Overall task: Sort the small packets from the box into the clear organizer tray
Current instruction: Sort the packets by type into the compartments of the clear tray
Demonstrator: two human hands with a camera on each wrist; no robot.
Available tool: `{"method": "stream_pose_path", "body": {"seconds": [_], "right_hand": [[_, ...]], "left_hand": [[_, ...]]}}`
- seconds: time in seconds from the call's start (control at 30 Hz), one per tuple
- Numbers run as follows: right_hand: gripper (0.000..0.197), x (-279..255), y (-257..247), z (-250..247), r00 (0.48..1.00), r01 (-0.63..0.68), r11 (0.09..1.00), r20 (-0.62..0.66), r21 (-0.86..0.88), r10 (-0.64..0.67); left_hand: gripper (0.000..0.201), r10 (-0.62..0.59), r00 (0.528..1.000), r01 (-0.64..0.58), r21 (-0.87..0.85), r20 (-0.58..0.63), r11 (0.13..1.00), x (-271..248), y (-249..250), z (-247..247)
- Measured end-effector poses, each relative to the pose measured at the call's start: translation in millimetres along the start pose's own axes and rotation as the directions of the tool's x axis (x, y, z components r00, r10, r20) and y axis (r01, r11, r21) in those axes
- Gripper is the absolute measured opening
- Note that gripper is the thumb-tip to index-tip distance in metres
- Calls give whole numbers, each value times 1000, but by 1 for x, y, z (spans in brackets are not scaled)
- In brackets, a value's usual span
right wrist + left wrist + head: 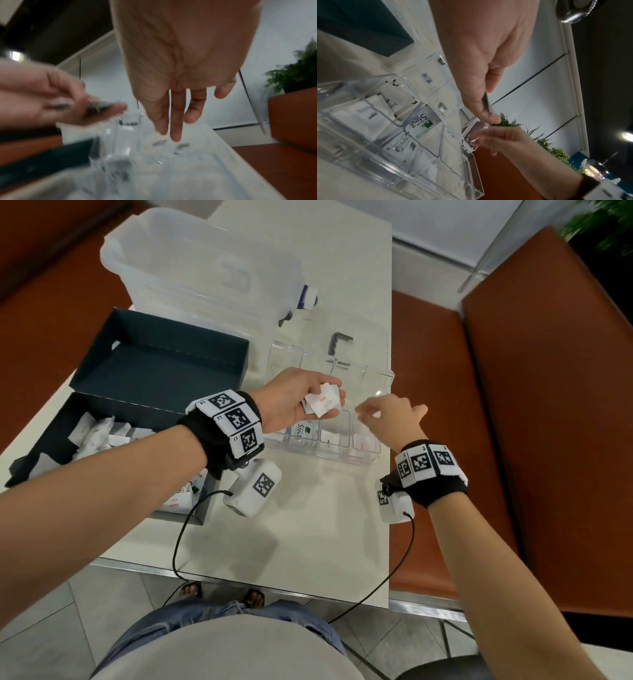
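Note:
My left hand [334, 396] hovers over the clear organizer tray [384, 375], palm up, and grips several small white packets [322, 404], one with red print. In the left wrist view the left hand [488, 116] pinches the packets [486, 102] edge-on. My right hand [368, 409] is blurred above the tray's right compartments. Its fingers [173, 129] are straight, point down and hold nothing. Near compartments hold a Stevia packet [303, 431] and other white packets [362, 441]. The dark box [44, 436] at left holds several more packets [96, 436].
The box's dark lid [161, 361] lies behind the box. A big clear plastic bin [191, 268] stands at the back, with a white bottle [306, 297] and a dark bracket [339, 340] near it. Orange bench seats [445, 440] border the table's right edge.

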State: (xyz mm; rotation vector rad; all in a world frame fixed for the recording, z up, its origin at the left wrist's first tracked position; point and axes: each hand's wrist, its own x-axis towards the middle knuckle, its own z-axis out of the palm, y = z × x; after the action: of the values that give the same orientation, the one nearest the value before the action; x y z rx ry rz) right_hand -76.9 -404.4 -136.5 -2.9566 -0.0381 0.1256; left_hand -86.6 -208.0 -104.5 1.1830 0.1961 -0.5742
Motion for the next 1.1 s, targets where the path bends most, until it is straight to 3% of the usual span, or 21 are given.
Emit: {"method": "stream_pose_path", "body": {"seconds": [0.07,0.13,0.2,0.27,0.37,0.5,0.6,0.73,0.9,1.0,1.1], "right_hand": [[20,-6,-13,-10,991,3,956,-130,294,37],[24,-15,-32,-15,991,30,833,-124,552,46],[28,-23,-47,-17,994,20,733,-89,680,55],[25,-28,-56,-18,991,-7,632,-79,775,108],[18,-29,-60,-21,987,-32,500,-53,865,154],[12,-28,-61,-24,984,-20,499,-72,867,164],[12,-28,-61,-26,977,-30,484,-76,875,198],[11,-26,-58,-28,974,-19,538,-106,843,200],[7,-11,-35,-35,954,-26,856,-244,516,176],[14,-3,-18,-27,983,-112,957,-111,267,146],[18,2,-12,-12,981,-186,982,54,-22,187]], "left_hand": [[47,7,1000,-7,7,19,1000,0,0,-2],[48,33,998,-35,35,52,999,-1,1,-4],[48,80,995,-87,124,63,988,-3,1,-7],[47,135,989,-143,191,53,971,-5,1,-11],[39,186,982,-190,141,45,972,-8,0,-18],[26,159,987,-160,15,37,987,-15,3,-27],[23,138,989,-139,12,47,990,-20,4,-35],[24,151,988,-151,51,9,987,-24,6,-42],[25,158,985,-155,48,-68,987,-24,11,-48],[27,145,987,-140,66,-71,988,-26,10,-50],[27,130,990,-126,70,-61,990,-27,6,-52]]}}
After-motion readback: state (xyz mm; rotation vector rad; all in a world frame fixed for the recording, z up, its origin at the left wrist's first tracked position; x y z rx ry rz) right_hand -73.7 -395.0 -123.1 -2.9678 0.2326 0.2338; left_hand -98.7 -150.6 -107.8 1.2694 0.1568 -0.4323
